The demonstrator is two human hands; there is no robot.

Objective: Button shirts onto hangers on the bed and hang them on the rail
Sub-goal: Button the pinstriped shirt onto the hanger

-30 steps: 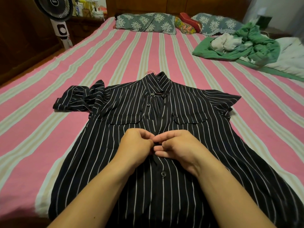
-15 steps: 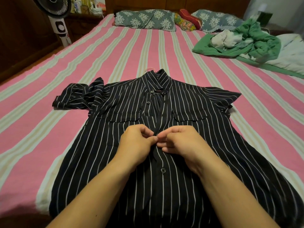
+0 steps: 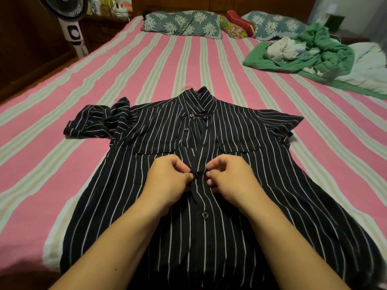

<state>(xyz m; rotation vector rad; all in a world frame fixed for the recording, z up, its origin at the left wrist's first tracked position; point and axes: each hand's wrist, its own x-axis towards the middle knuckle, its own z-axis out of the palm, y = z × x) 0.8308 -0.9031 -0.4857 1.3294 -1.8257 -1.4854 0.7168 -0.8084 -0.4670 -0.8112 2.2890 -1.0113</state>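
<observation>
The big bed (image 3: pixel 209 65) filled almost the whole view, and it had a sheet with pink and pale stripes. A dark shirt (image 3: pixel 240 174) with thin white stripes lay flat on the near part of the bed, front side up, with its collar pointing away from you. The sleeve on your left was bunched up, and the one on your right lay flat. Both your arms reached in from the bottom. Your left hand (image 3: pixel 167 178) had its fingers curled, and it pinched the left edge of the shirt's front strip, just below the two chest pockets. Your right hand (image 3: pixel 229 176) was curled too and pinched the same strip from the other side. The two hands were close together but not touching. At the far right of the bed lay a heap of green cloth (image 3: pixel 320 53) with some pale clothes on top. Two blue flowered pillows (image 3: pixel 184 23) sat at the head of the bed, with a red patterned cushion (image 3: pixel 238 25) between them. A standing fan (image 3: pixel 71 21) stood off the bed's far left corner. The tip of a pink hanger (image 3: pixel 189 87) poked out of the shirt's collar. A small dark button (image 3: pixel 205 214) below your hands was done up.
</observation>
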